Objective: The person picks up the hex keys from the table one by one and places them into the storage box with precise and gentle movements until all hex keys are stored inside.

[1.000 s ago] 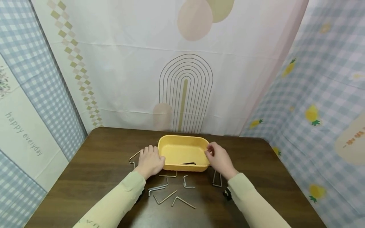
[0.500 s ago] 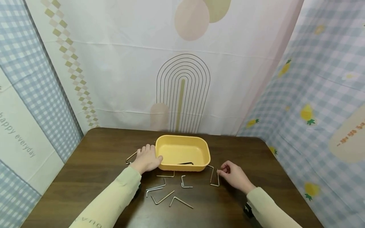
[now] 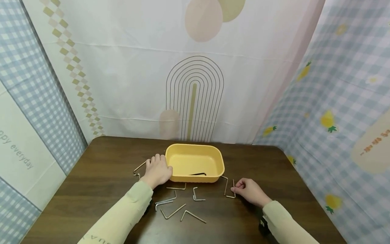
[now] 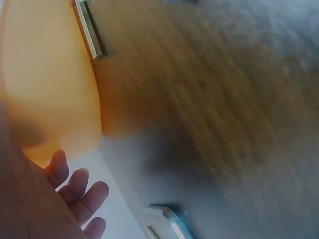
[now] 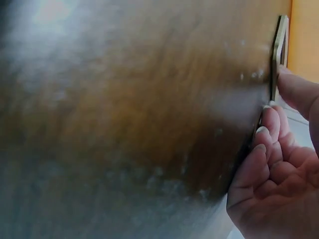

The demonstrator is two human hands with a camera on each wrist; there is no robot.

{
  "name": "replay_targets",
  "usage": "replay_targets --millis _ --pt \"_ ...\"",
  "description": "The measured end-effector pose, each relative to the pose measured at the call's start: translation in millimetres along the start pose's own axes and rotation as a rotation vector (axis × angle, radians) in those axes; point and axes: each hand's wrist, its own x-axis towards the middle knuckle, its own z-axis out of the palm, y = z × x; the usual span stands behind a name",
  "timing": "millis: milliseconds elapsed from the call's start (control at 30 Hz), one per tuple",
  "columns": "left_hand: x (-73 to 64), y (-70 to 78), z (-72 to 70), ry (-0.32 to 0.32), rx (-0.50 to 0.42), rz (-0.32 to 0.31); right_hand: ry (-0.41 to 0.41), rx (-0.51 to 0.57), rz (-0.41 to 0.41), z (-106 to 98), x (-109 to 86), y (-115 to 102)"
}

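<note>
In the head view a yellow plastic bin [image 3: 195, 179] stands toward the back of the table, a black hex key [image 3: 198, 174] lying inside. My left hand [image 3: 157, 170] holds its left end, thumb at the rim and fingers along the outer side. The left wrist view shows those fingers [image 4: 88, 199] loosely bent beside the bin wall [image 4: 50, 74]. To the right of the bin, my right hand [image 3: 250, 191] pinches an L-shaped hex key [image 3: 234, 184] between thumb and fingertips. This hex key [image 5: 276, 59] stands out past the thumb in the right wrist view.
A bronze hex key [image 3: 226, 186] lies between the right hand and the bin. Several more bronze and silver ones, among them a bronze hex key [image 3: 194, 216], are scattered in front. Another hex key [image 3: 139, 167] sits left of the left hand. A printed curtain [image 3: 137, 84] hangs behind.
My right hand has moved from the bin's right rim down to the hex key on the table at right, which has turned slightly. My left hand has stayed at the bin.
</note>
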Motion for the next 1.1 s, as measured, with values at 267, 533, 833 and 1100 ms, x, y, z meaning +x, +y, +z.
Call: replay_targets --millis 267,533,833,1100 --pt "-0.5 2.6 -4.6 -0.036 0.002 -0.015 -0.029 0.012 -0.057 -2.0 2.7 1.5" --pt "-0.1 3.9 -5.7 -0.053 0.002 -0.026 -0.038 -0.057 -0.049 0.8 4.2 0.1" --pt "1.6 5.2 -5.9 -0.04 0.0 -0.017 -0.056 -0.095 -0.073 -5.3 3.7 0.3" --pt "1.0 4.4 -4.7 -0.048 0.014 -0.012 -0.077 0.031 -0.072 -19.0 5.7 4.7"
